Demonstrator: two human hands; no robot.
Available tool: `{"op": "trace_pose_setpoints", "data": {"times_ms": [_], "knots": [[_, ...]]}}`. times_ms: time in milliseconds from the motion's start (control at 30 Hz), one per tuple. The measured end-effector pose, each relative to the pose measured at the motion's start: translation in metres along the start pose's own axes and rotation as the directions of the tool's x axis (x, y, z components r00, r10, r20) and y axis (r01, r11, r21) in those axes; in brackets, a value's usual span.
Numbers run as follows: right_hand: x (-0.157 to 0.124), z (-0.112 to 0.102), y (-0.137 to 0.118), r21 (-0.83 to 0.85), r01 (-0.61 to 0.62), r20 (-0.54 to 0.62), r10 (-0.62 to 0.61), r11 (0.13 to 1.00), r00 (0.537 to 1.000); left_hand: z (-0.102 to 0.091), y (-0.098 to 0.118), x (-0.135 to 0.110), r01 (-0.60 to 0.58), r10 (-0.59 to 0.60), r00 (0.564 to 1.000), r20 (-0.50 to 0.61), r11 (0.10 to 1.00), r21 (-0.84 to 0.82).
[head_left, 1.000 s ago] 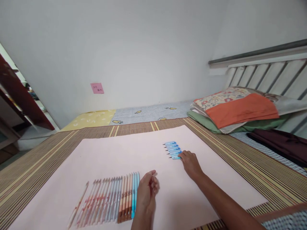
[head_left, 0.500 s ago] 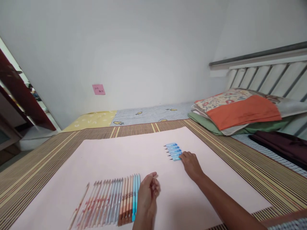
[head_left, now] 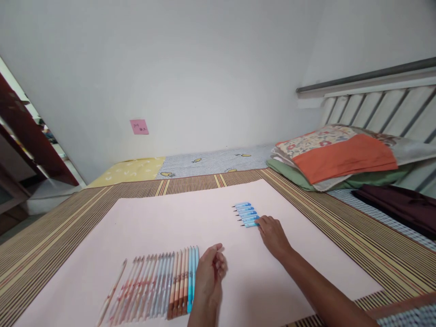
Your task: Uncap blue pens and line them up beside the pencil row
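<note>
Pens (head_left: 150,288) in a long row, closest to me on the left: slim parallel barrels, long axes running away from me. Translucent-looking with reddish marks, then peach fading to brown, then bright blue at the right end; one pale pen (head_left: 112,290) lies a bit apart at the left. My left hand (head_left: 210,270) is just right of the blue end, fingers loosely curled, nothing in them (can't tell if its edge touches the last barrel).

Key relation: short blue pens (head_left: 243,211), farther out and to the right, stacked as a neat ladder. Long axes run roughly left-right, dark points to the left, away from my right hand (head_left: 270,231). It's the nearer hand; its fingertips are at the right end of the closest short pen (head_left: 250,225), bent together. Pinched or just resting there, can't tell.

Under it all: pale pink sheet (head_left: 170,222), flat, matte, straight-edged, on a ribbed brown-and-tan mat (head_left: 296,193). Past that, right side: soft folded maroon cloth (head_left: 395,204), then an orange panelled fabric pile (head_left: 347,159). Farthest: square pink note (head_left: 139,127) on a smooth pale wall (head_left: 218,81).
</note>
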State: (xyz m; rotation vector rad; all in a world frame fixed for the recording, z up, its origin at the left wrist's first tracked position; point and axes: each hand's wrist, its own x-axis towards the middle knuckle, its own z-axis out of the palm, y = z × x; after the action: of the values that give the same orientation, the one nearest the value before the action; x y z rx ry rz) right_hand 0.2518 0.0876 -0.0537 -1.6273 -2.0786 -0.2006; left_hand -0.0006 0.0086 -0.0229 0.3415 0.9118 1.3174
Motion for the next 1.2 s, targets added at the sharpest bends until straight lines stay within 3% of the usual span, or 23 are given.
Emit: {"op": "trace_pose_setpoints", "data": {"times_ms": [167, 300, 400, 600, 1200], "knots": [[-0.006, -0.001, 0.002, 0.069, -0.018, -0.048, 0.021, 0.997, 0.999, 0.002, 0.000, -0.002, -0.002, 0.002, 1.000, -0.006, 1.000, 0.002], [-0.008, 0.006, 0.025, 0.174, -0.214, -0.170, 0.244, 0.961, 0.955, 0.004, 0.002, -0.004, -0.016, 0.015, 1.000, -0.024, 1.000, -0.005], [-0.010, 0.014, 0.041, 0.204, -0.334, -0.150, 0.367, 0.920, 0.918, 0.004, 0.002, -0.004, -0.005, 0.005, 1.000, -0.008, 1.000, -0.005], [-0.012, 0.022, 0.036, 0.173, -0.349, -0.090, 0.368, 0.921, 0.926, 0.001, 0.001, -0.001, 0.013, -0.013, 1.000, 0.011, 1.000, 0.008], [-0.007, 0.012, 0.022, 0.137, -0.424, 0.021, 0.425, 0.895, 0.905, 0.002, 0.000, -0.002, -0.008, 0.008, 1.000, 0.008, 1.000, 0.004]]}}
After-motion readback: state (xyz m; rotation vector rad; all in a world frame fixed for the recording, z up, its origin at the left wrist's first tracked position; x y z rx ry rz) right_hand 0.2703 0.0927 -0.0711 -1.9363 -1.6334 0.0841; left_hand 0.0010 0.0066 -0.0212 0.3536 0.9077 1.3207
